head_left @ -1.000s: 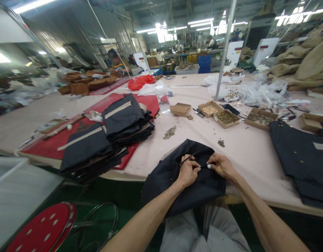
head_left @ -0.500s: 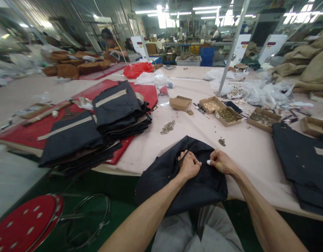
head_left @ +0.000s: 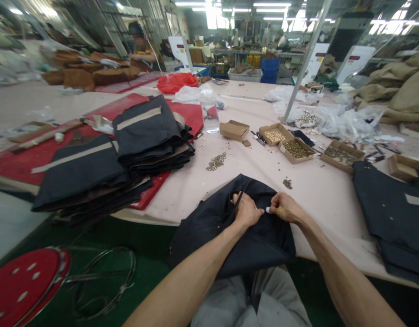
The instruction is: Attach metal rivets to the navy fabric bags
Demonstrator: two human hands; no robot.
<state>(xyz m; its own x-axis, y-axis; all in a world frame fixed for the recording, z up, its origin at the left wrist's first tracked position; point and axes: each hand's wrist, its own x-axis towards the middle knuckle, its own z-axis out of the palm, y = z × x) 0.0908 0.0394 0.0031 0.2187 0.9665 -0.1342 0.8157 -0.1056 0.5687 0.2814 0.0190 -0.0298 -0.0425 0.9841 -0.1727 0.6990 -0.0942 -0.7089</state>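
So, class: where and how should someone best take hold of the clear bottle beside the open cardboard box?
Probably around the middle of the clear bottle, coming from the near side: it stands upright and tall, giving a side to wrap. The cardboard box sits close on its right, and the dark fabric stack lies to its left, nearer.

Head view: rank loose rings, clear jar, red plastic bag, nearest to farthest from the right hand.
1. Loose rings: ahead and left of the right hand.
2. Clear jar: beyond the rings.
3. Red plastic bag: farther back, left of the jar.
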